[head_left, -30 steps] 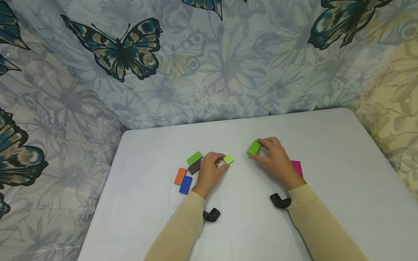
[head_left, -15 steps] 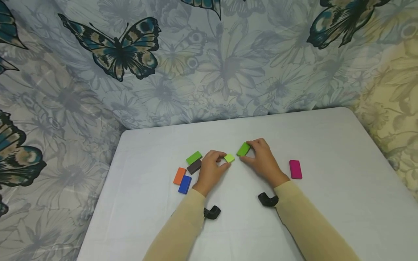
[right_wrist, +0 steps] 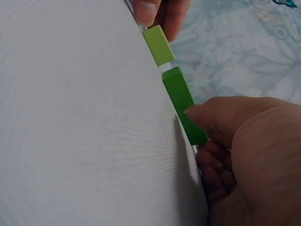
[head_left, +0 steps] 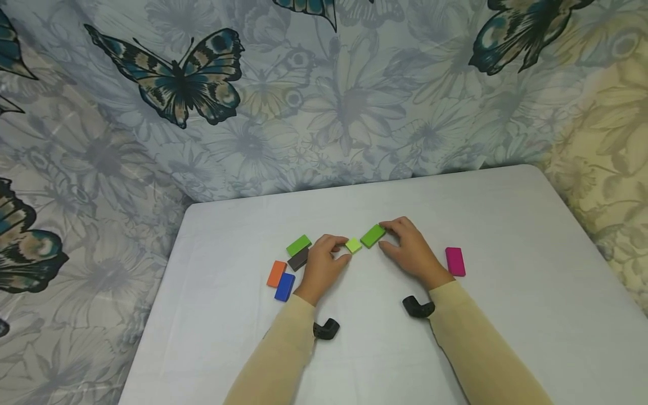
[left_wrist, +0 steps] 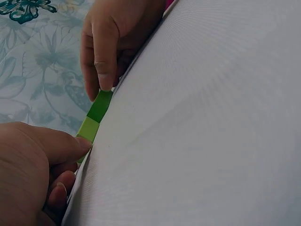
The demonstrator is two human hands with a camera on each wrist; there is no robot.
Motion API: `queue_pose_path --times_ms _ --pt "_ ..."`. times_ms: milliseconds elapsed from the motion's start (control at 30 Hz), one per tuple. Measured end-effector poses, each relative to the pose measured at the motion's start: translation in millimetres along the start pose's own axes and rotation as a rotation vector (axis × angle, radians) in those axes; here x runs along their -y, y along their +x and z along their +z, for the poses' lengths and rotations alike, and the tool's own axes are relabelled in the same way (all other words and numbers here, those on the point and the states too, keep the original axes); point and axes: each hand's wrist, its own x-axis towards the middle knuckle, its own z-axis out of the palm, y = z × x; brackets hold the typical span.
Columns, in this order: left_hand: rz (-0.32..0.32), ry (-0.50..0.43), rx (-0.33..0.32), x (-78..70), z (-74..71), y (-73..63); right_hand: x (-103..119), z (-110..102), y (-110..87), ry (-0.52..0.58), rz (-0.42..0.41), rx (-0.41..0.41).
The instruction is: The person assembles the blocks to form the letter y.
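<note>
1. Fingers of the left hand are curling round the light green block, thumb and forefinger pinching its near end, just left of frame centre in the head view.
2. Fingers of the right hand are pinching the green block: forefinger on its far edge, thumb at its near edge, the other fingers tucked under the palm.
3. Both blocks are lying flat on the white table. Their facing ends are sitting very close; in the right wrist view a thin pale gap is showing between the light green block and the green block, though from the left wrist view I cannot tell gap from contact.
4. Risk: the two ends are meeting at an angle in the head view, so a push from either hand could be skewing one block sideways instead of seating it.
5. Risk: the pinches are shallow, at the block ends only; a fingertip slipping could be flipping a block or sliding it away.
6. Lower left of centre: another green block, a dark brown block, an orange block and a blue block are lying clustered beside the left hand. A pink block is lying apart, right of the right hand.
</note>
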Motion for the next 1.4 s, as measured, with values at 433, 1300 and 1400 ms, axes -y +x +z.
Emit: queue_pose_path --times_ms 433,1300,1400 --pt "0.018 0.013 0.007 3.1 1.1 1.8 2.7 6.5 1.0 -0.033 -0.006 -0.032" --pt "0.019 0.038 0.022 0.7 1.1 1.2 3.0 10.2 3.4 -0.062 -0.036 -0.035" --pt "0.027 0.038 0.022 0.1 1.2 0.9 2.4 10.2 3.4 -0.064 -0.033 -0.033"
